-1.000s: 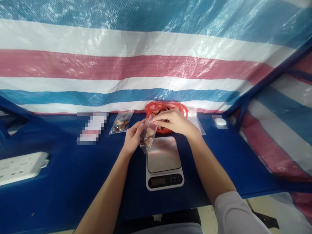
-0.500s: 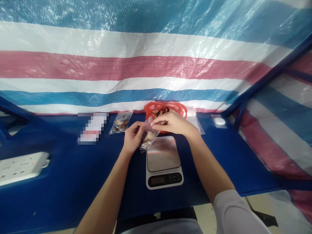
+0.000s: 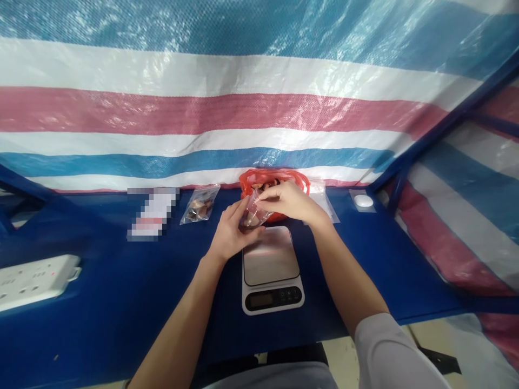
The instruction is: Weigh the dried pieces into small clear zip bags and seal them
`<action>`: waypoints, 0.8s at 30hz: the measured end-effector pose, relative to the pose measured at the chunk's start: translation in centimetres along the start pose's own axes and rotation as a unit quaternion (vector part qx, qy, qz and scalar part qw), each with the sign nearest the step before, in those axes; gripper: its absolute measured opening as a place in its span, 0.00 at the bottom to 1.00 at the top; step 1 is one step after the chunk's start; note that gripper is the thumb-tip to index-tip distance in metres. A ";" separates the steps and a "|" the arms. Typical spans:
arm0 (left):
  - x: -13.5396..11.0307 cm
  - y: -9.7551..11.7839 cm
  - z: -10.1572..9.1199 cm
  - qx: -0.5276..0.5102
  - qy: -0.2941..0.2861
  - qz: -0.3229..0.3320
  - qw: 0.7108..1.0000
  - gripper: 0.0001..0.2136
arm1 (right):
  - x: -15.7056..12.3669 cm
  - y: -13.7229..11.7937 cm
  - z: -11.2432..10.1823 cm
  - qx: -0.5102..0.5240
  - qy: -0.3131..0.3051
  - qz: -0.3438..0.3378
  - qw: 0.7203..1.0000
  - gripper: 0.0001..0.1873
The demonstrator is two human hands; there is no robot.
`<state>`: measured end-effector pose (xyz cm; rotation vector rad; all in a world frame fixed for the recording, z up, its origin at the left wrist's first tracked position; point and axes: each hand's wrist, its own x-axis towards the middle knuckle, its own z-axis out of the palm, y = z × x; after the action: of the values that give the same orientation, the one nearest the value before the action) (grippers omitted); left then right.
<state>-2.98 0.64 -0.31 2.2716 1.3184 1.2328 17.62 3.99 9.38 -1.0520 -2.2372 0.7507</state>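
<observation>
My left hand [image 3: 231, 233] cups a small clear plastic bag [image 3: 254, 214] of brown pieces from below, fingers curled under it. From the right, my right hand [image 3: 288, 201] pinches the bag's top edge. The bag hangs just above the far end of a white digital kitchen scale [image 3: 271, 270] with a steel platform. Directly behind my hands an open red plastic bag [image 3: 252, 180] holds more brown pieces.
Another filled clear bag [image 3: 200, 204] lies left of the red one. A blurred packet [image 3: 152, 212] lies further left, a white power strip [image 3: 34, 280] at the left edge, empty clear bags [image 3: 324, 201] and a small white object [image 3: 363, 200] at the right. Striped tarpaulin walls enclose the blue table [image 3: 97, 302].
The left hand has slid from the bag's side to underneath it. The bag has tipped from hanging upright to lying nearly flat, slightly nearer the red bag.
</observation>
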 end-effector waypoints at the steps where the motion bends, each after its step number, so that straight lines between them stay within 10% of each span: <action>1: 0.0 0.1 0.1 0.007 -0.002 0.007 1.000 0.38 | -0.1 -0.1 -0.2 0.007 -0.009 0.004 1.000 0.11; 13: 0.0 1.4 0.3 0.013 -0.016 0.077 0.997 0.33 | -1.6 0.6 -1.0 0.094 -0.025 0.027 0.995 0.12; 24: -2.8 3.3 -1.8 0.027 -0.021 0.122 0.992 0.24 | -8.6 3.6 0.5 0.321 0.057 0.177 0.929 0.20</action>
<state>-3.02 -3.83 1.18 2.5435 1.0976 1.2275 23.80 -1.11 4.52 -1.1197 -1.5290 1.4122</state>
